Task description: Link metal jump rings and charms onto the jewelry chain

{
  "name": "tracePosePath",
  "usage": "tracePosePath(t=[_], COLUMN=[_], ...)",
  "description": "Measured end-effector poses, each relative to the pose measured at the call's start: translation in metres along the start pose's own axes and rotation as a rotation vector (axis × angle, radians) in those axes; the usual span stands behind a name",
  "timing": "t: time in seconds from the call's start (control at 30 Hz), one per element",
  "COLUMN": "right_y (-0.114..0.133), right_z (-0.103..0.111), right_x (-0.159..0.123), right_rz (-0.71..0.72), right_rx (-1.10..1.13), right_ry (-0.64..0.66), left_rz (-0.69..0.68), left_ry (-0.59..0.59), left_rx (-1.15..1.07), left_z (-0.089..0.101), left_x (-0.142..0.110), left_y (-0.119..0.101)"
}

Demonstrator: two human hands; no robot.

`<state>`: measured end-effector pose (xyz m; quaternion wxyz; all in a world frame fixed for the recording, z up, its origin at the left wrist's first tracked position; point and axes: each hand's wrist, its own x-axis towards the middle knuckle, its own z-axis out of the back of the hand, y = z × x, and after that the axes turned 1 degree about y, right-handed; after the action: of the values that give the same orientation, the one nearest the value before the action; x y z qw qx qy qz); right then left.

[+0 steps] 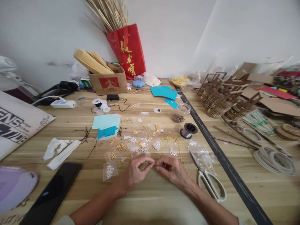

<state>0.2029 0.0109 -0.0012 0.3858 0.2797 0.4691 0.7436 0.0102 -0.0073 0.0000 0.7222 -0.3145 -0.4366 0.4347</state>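
My left hand and my right hand meet nearly fingertip to fingertip above the near middle of the table. Thumb and forefinger are pinched together on each; whatever lies between them is too small to make out. Just beyond them spread small clear bags of findings, among them silver rings, gold pieces and silver pieces. A thin gold chain lies beside my right hand. Further right are scissors with pale handles and a spool of thin wire.
A black phone lies at the near left, by white tissue strips. Blue cards lie behind the bags. A dark strip crosses the table on the right, with small woven baskets beyond. A cardboard box stands at the back.
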Motion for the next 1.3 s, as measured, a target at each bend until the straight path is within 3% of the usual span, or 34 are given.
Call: tracePosePath(t=[0.2, 0.47, 0.67, 0.97, 1.07, 1.3], right_y=[0.002, 0.014, 0.013, 0.026, 0.029, 0.03], right_z=[0.001, 0.0, -0.001, 0.001, 0.012, 0.064], right_x=[0.001, 0.004, 0.006, 0.012, 0.012, -0.001], right_rz=[-0.035, 0.031, -0.022, -0.087, -0.09, -0.056], right_rx=[0.096, 0.289, 0.346, 0.39, 0.245, -0.439], right_ry=[0.01, -0.082, -0.06, 0.079, 0.088, -0.024], left_rz=[0.108, 0.467, 0.511, 0.533, 0.538, 0.547], left_ry=[-0.029, 0.055, 0.117, 0.138, 0.144, 0.127], left_rx=[-0.124, -0.698, -0.957, -0.94, -0.872, -0.769], left_z=[-0.001, -0.001, -0.004, -0.006, -0.004, 0.001], left_x=[-0.002, -0.001, -0.001, -0.004, -0.005, -0.003], left_y=[-0.003, -0.005, 0.0, 0.006, 0.005, -0.004])
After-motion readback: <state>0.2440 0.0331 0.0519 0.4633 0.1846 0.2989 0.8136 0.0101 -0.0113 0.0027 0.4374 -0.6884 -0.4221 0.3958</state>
